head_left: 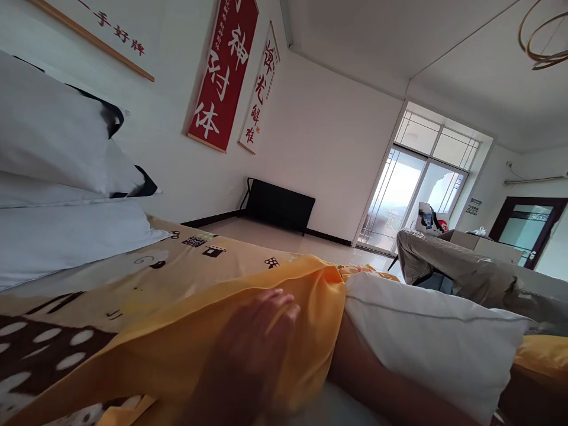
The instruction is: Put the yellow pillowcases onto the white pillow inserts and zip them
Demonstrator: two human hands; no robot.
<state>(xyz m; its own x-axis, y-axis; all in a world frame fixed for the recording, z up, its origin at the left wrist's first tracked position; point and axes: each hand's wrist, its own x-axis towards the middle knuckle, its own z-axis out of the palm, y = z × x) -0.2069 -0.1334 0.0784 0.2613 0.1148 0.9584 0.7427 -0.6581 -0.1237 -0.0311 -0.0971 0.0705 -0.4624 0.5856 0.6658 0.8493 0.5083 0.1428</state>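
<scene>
My left hand (251,349) is low in the middle, its fingers curled and pinching the open edge of a yellow pillowcase (195,331) that lies bunched on the bed. A white pillow (435,337) sticks out of the pillowcase opening to the right. My right forearm (381,387) comes in from the lower right, runs under the pillow and goes into the pillowcase. The right hand itself is hidden inside the fabric.
Stacked white pillows (57,177) lie at the left on a cream and brown patterned sheet (133,272). Crumpled grey fabric (470,278) lies at the right. Beyond are a tiled floor, a black folded frame (279,207) against the wall, red banners (224,71) and a glass balcony door (408,195).
</scene>
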